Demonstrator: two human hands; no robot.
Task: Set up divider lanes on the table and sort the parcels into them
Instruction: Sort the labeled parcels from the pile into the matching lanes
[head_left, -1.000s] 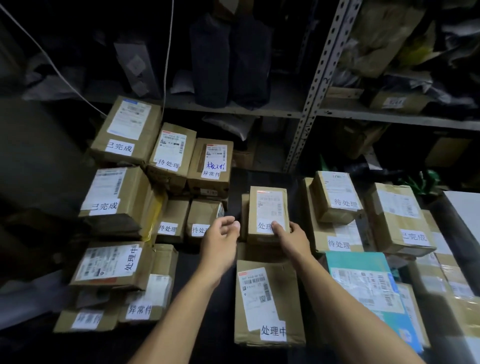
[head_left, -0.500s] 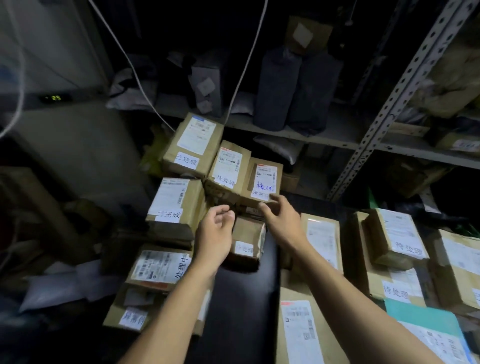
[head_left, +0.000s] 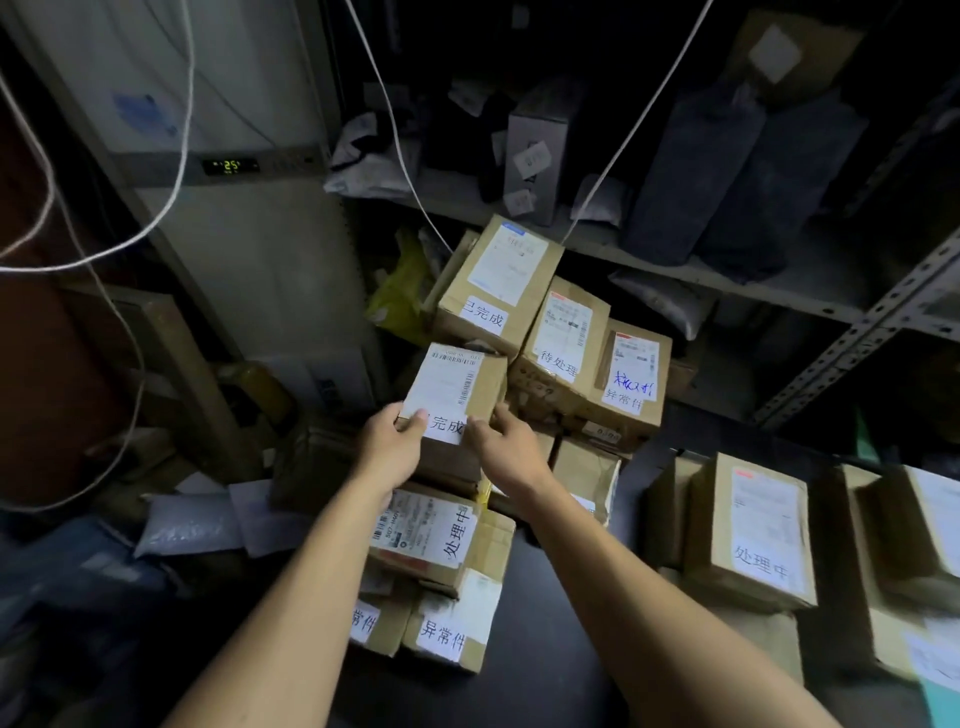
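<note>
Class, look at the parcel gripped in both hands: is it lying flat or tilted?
Tilted. The parcel is gripped at its near edge by the left hand and right hand, its labelled face angled toward the camera.

White cables (head_left: 171, 187) hang before a green digital display (head_left: 229, 166).

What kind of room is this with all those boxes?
Probably a parcel sorting or storage room. Cardboard parcels with shipping labels and handwritten status stickers are piled on a dark table, and a metal shelf rack behind holds bagged packages.
</note>
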